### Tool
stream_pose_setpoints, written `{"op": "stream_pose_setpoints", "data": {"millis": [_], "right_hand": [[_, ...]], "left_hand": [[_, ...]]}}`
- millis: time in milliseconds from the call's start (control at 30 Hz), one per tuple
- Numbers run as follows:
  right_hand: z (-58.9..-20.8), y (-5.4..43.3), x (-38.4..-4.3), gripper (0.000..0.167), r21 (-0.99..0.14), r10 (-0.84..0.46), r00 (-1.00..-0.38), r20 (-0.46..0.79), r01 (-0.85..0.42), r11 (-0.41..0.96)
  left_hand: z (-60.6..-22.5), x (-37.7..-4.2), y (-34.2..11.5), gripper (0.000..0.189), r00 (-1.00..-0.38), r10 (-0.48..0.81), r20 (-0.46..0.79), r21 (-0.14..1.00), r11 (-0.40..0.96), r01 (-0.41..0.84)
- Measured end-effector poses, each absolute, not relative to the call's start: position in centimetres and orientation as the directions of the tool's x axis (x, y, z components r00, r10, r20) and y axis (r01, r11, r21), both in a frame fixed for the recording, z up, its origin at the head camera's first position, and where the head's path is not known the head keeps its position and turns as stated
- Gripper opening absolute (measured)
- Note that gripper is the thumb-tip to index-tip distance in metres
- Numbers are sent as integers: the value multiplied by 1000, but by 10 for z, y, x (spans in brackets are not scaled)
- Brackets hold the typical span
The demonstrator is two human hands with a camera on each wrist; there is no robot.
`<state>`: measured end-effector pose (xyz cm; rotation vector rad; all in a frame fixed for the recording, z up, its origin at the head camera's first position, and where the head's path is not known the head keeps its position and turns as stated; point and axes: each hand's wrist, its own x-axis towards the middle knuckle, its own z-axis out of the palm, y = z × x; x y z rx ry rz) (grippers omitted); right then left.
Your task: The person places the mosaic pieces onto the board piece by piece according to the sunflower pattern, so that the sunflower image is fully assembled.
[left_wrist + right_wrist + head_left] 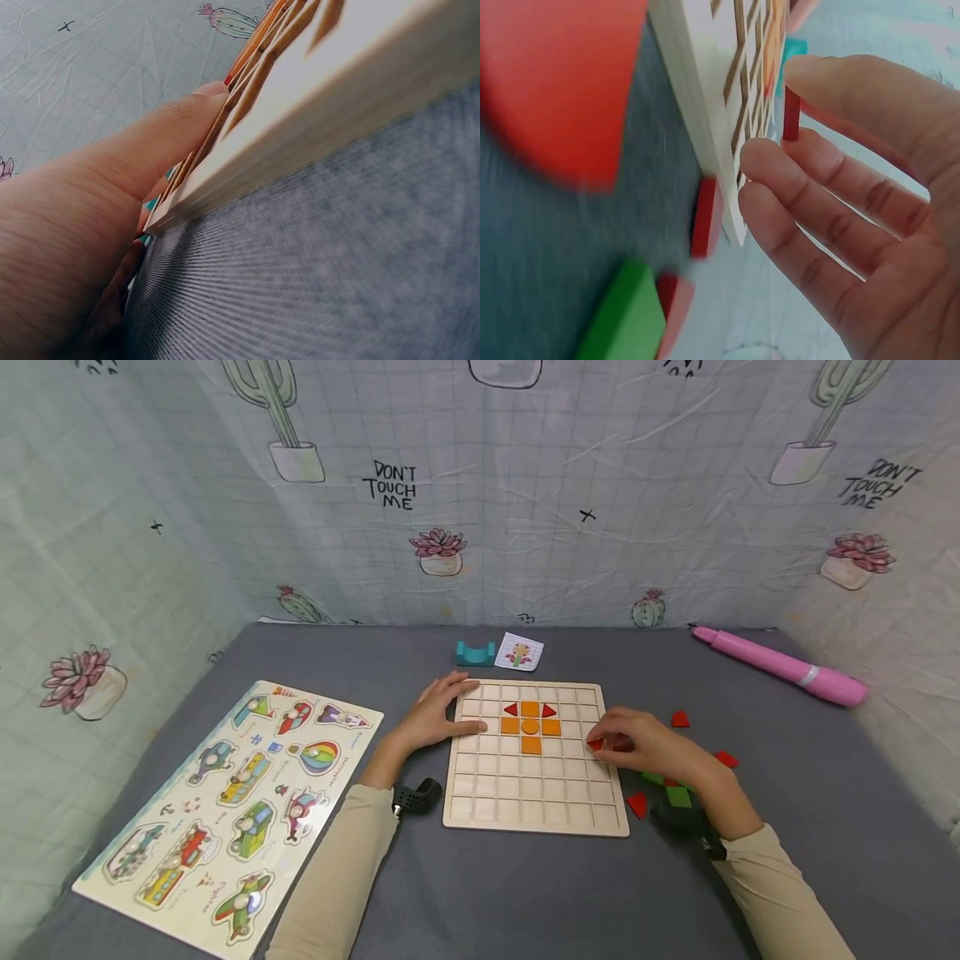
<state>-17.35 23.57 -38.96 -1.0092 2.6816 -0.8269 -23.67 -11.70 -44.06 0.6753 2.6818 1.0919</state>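
Note:
A wooden grid board (495, 787) lies on the grey cloth, with orange squares (510, 726), an orange circle (530, 727) and two red triangles (512, 710) set in its upper cells. My left hand (435, 714) rests on the board's left edge, thumb on top and fingers spread along the corner. Over the right edge, my right hand (637, 743) pinches a small red tile (791, 114) between thumb and fingertip. The tile's full outline is hidden by the fingers.
Loose red tiles (637, 805) and green tiles (678, 797) lie right of the board. Behind it are a teal holder (476, 653) and a pattern card (519, 652). A vehicle picture puzzle (277, 777) lies left; a pink pen-shaped object (780, 665) lies back right.

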Motion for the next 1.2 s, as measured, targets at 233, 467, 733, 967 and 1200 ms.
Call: {"op": "stream_pose_setpoints", "data": {"millis": [233,467,733,967,1200], "right_hand": [[-390,218,-176,15,-555,-662,-749,23,-560,614],[-390,201,-183,15,-539,-697,-716,33,-600,591],[-391,185,-183,10,-513,-639,-768,43,-566,646],[-392,175,-185,8,-517,-612,-791,26,-534,669],[-394,170,-188,6,-509,-628,-777,35,-555,658]], "left_hand": [[-443,-235,-116,76,-884,467,19,702,623,345],[-442,-236,-117,75,-880,474,25,691,628,358],[-442,-236,-117,75,-879,476,20,695,625,354],[-442,-238,-117,75,-878,477,29,686,630,365],[-442,-238,-118,75,-878,478,28,684,631,366]]}}
